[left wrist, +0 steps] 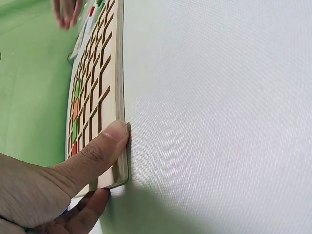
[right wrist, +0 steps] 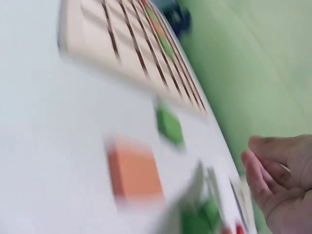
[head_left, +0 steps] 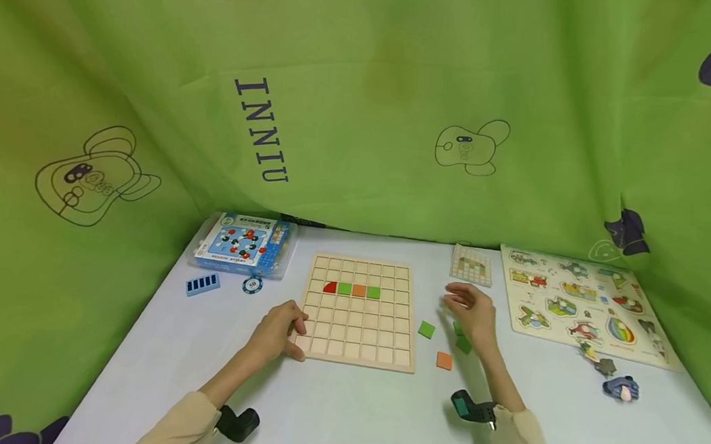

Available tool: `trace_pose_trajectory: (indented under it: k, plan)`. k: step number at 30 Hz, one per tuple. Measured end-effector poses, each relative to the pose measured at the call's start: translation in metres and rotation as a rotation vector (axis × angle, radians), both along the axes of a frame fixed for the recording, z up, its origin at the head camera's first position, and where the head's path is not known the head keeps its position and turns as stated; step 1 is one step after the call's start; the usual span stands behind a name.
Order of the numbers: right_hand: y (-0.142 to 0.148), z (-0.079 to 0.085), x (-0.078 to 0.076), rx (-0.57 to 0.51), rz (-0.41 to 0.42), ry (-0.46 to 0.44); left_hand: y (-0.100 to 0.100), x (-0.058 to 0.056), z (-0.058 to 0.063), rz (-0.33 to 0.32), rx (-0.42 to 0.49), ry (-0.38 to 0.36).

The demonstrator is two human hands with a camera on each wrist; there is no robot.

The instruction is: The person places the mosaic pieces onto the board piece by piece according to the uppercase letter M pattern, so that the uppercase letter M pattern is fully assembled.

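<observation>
Wooden grid board (head_left: 352, 351): lying on the white table (head_left: 344, 415).
Left hand (head_left: 275, 330): thumb and fingers pinching its near-left corner.
Right hand (head_left: 475, 314): fingers loosely bent, tips close together, near green tiles (head_left: 426, 329).

With the curtain (head_left: 357, 188) as twelve, I see four tiles (head_left: 359, 290) rowed on the grid board (head_left: 353, 333). Around it, the boxed set (head_left: 240, 245) sits at ten, the chip (head_left: 252, 284) near nine, the card (head_left: 471, 266) at two. Loose tiles (head_left: 426, 329) lie between three and four, the puzzle board (head_left: 537, 296) farther out at three.
</observation>
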State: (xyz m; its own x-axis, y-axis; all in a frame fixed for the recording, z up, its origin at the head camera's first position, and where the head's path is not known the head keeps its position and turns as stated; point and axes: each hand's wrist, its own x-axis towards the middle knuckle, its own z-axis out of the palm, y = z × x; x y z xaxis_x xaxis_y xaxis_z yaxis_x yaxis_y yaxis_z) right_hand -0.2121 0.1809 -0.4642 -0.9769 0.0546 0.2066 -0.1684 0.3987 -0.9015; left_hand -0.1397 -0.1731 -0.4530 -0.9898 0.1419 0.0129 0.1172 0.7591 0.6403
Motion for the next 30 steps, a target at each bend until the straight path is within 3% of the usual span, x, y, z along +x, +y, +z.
trace_pose_trajectory:
  k: [3, 5, 12, 17, 21, 30]
  plan:
    - [0.023, 0.002, 0.002, 0.075, -0.128, 0.005, -0.002, 0.0, 0.0, 0.002, -0.007, 0.005]
    - [0.033, 0.005, 0.0, 0.118, -0.155, -0.021, -0.004, 0.001, 0.001, 0.006, -0.008, 0.008]
    - [0.05, 0.005, -0.009, 0.255, -0.061, -0.153, -0.003, 0.001, -0.003, -0.013, 0.009, 0.014]
    - [0.046, 0.001, -0.012, 0.245, -0.006, -0.195, -0.004, 0.0, -0.003, 0.001, 0.01, 0.005]
    - [0.033, -0.001, -0.016, 0.238, 0.023, -0.142, -0.005, 0.001, -0.004, 0.012, 0.011, 0.005]
    - [0.02, -0.013, -0.027, 0.264, -0.013, -0.012, -0.002, 0.002, -0.001, -0.006, 0.025, -0.004]
